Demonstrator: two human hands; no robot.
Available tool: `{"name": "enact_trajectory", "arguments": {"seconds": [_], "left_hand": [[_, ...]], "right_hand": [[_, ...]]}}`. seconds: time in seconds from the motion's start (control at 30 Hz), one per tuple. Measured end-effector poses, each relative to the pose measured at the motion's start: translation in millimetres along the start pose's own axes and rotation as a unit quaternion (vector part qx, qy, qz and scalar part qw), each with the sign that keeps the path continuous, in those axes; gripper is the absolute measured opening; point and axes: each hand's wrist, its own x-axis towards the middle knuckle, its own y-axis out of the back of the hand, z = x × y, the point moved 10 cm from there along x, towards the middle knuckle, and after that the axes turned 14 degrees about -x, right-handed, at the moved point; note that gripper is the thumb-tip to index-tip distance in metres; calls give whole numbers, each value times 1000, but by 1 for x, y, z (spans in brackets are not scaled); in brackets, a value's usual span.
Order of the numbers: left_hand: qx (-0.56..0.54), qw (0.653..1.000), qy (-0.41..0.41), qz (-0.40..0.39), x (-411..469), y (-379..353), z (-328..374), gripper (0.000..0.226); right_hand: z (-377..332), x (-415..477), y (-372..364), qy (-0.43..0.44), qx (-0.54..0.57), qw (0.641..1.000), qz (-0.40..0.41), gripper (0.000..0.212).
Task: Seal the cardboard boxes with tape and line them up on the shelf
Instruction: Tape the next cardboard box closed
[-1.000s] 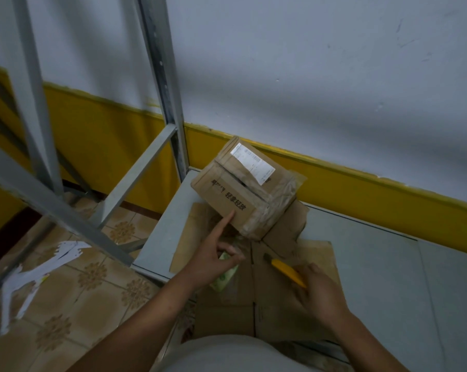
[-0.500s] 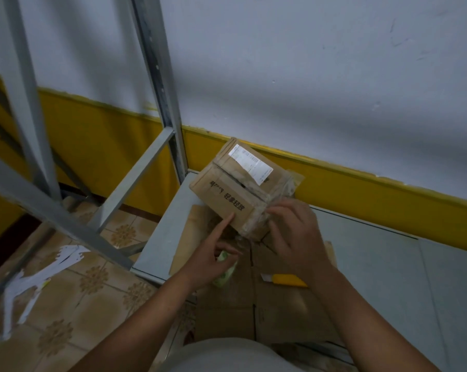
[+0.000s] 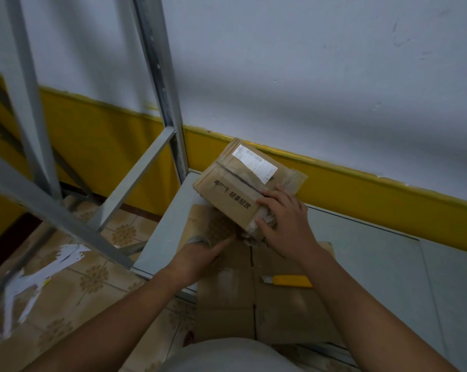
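Fingers of the right grip curl round the near corner of the small brown cardboard box with white label, tilted on flat brown cardboard sheets at the back left of the grey shelf board, while the left grip reaches to its lower edge, open or closed I cannot tell, and a yellow utility knife lies nearer.

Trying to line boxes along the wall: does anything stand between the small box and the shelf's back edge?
Nothing visible does. The small cardboard box, gripped at its near end by the right hand, is already close to the wall at the back left corner of the grey shelf. The yellow utility knife lies nearer the person.
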Motion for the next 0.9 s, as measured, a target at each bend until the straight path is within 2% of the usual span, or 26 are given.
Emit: {"name": "enact_trajectory", "arguments": {"seconds": [0.07, 0.27, 0.37, 0.53, 0.63, 0.8, 0.9], "left_hand": [[70, 997, -24, -12, 2, 0, 6, 95], [199, 970, -67, -120, 11, -11, 20, 64], [210, 963, -79, -149, 12, -24, 19, 64], [232, 957, -114, -128, 7, -35, 25, 67], [210, 958, -89, -175, 3, -44, 23, 70], [170, 972, -72, -146, 8, -35, 25, 79], [142, 985, -61, -82, 7, -13, 34, 80]], "right_hand": [[-1, 0, 0, -1, 7, 1000, 2, 45], [0, -1, 0, -7, 18, 1000, -3, 44], [0, -1, 1, -5, 20, 1000, -2, 42], [1, 0, 1, -5, 26, 1000, 0, 40], [1, -1, 1, -7, 25, 1000, -3, 40], [4, -1, 2, -14, 23, 1000, 0, 41], [5, -2, 1, -12, 24, 1000, 2, 43]]}}
